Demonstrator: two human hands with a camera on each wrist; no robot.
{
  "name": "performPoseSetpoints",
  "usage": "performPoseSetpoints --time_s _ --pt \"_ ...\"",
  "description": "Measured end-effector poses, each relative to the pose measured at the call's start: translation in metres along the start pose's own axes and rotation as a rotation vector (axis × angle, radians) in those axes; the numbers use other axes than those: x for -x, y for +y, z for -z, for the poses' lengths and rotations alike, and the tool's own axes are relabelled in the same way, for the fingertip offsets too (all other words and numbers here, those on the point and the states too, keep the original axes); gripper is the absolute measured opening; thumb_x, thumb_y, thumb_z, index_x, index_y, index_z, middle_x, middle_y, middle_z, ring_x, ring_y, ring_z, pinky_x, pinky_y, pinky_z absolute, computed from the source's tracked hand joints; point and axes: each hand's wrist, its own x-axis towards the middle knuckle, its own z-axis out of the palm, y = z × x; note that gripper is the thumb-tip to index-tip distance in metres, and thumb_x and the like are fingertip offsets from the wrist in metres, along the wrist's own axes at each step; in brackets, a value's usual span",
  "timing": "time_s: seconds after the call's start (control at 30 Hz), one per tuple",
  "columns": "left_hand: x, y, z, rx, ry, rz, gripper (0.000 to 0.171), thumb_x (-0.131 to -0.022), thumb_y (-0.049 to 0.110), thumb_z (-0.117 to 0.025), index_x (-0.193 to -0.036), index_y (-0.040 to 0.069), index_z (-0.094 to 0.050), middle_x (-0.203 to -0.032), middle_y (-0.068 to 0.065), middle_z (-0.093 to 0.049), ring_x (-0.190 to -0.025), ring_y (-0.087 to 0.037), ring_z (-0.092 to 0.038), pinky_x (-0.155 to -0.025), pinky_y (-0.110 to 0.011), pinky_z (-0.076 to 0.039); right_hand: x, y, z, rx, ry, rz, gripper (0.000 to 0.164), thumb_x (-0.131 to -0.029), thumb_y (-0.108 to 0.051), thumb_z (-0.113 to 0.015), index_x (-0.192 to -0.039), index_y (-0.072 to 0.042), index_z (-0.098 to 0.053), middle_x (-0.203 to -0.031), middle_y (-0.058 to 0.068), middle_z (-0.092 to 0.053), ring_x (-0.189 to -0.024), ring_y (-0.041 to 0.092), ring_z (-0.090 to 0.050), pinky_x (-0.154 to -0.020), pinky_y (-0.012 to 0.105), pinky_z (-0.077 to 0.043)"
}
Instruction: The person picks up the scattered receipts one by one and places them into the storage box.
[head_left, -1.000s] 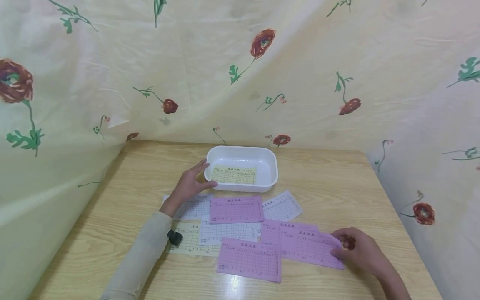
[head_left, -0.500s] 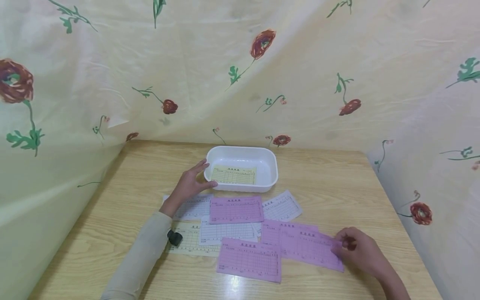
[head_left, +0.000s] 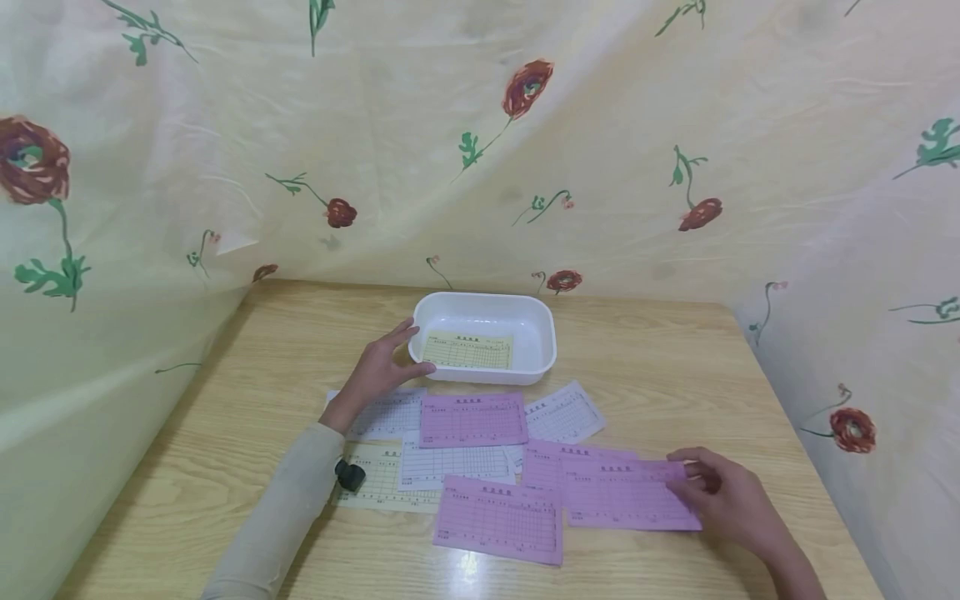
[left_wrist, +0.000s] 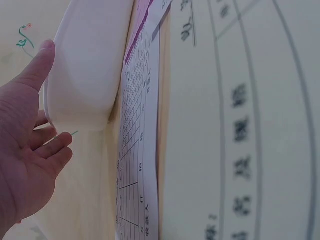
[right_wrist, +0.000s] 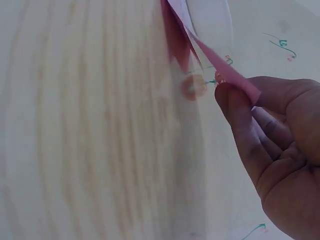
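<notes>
A pink receipt slip (head_left: 626, 493) is pinched at its right end between thumb and fingers of my right hand (head_left: 723, 504). In the right wrist view the pink slip (right_wrist: 227, 75) is seen nearly edge-on, its held end lifted off the table. My left hand (head_left: 382, 362) grips the left front corner of a white plastic tray (head_left: 542, 377), thumb at the front rim and fingers at the left end. Inside the tray lies a yellow slip (head_left: 468, 350). The left wrist view shows the left hand (left_wrist: 27, 150) with bent fingers against the tray (left_wrist: 90, 65).
Loose slips overlap in front of the tray: pink ones (head_left: 498, 521), white ones (head_left: 566, 414) and a yellow one (head_left: 375, 479) under the left forearm. The wooden table (head_left: 637, 358) is bounded by a flowered cloth (head_left: 420, 150) behind and at both sides.
The right hand has shifted slightly to the right with the pink slip, whose right end has swung upward in view, leaving it more level. The left hand and tray stay put.
</notes>
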Motion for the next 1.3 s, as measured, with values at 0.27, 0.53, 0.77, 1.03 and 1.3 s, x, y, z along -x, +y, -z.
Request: performPoseSetpoints --time_s 0.27,0.53,0.77,1.03,1.3 --pt "0.001 0.000 -0.001 0.007 0.002 0.009 0.090 -0.082 0.045 -0.085 -0.152 0.004 -0.047 -0.167 -0.013 -0.029 -0.154 -0.033 -0.025 -0.125 -0.052 -0.026 0.001 0.000 0.007 -0.065 0.029 0.040 0.038 -0.084 -0.004 -0.082 -0.120 -0.009 -0.071 -0.105 0.012 -0.075 -0.081 0.001 -0.068 -0.067 0.023 -0.061" --pt "0.001 0.000 -0.001 0.008 0.002 0.014 0.090 -0.082 0.046 -0.084 -0.152 0.004 -0.046 -0.167 -0.013 -0.029 -0.154 -0.033 -0.025 -0.125 -0.052 -0.026 0.000 0.000 0.011 -0.115 0.089 0.091 0.037 -0.085 -0.003 -0.082 -0.119 -0.006 -0.071 -0.100 0.012 -0.076 -0.078 0.002 -0.070 -0.065 0.022 -0.061" --pt "0.000 0.001 -0.001 -0.001 -0.002 0.012 0.092 -0.081 0.050 -0.083 -0.152 0.005 -0.046 -0.167 -0.013 -0.029 -0.154 -0.034 -0.026 -0.124 -0.053 -0.027 -0.004 -0.003 0.016 -0.201 0.169 0.153 0.039 -0.083 0.004 -0.081 -0.120 0.001 -0.069 -0.093 0.001 -0.077 -0.075 0.003 -0.071 -0.062 0.020 -0.060" --pt "-0.001 -0.001 -0.001 -0.002 -0.004 0.014 0.093 -0.081 0.053 -0.082 -0.153 0.005 -0.046 -0.167 -0.013 -0.028 -0.154 -0.034 -0.025 -0.124 -0.053 -0.026 -0.010 -0.012 0.025 -0.259 0.248 0.142 0.038 -0.084 0.007 -0.080 -0.120 0.005 -0.067 -0.090 -0.016 -0.075 -0.079 -0.002 -0.072 -0.064 0.017 -0.060" --pt "-0.001 -0.002 -0.001 -0.008 -0.008 0.014 0.093 -0.082 0.052 -0.082 -0.153 0.004 -0.046 -0.167 -0.014 -0.028 -0.154 -0.034 -0.025 -0.124 -0.052 -0.026 -0.017 -0.023 0.030 -0.324 0.257 0.080 0.040 -0.087 0.001 -0.080 -0.124 0.005 -0.066 -0.095 -0.019 -0.075 -0.082 0.000 -0.073 -0.066 0.019 -0.061"
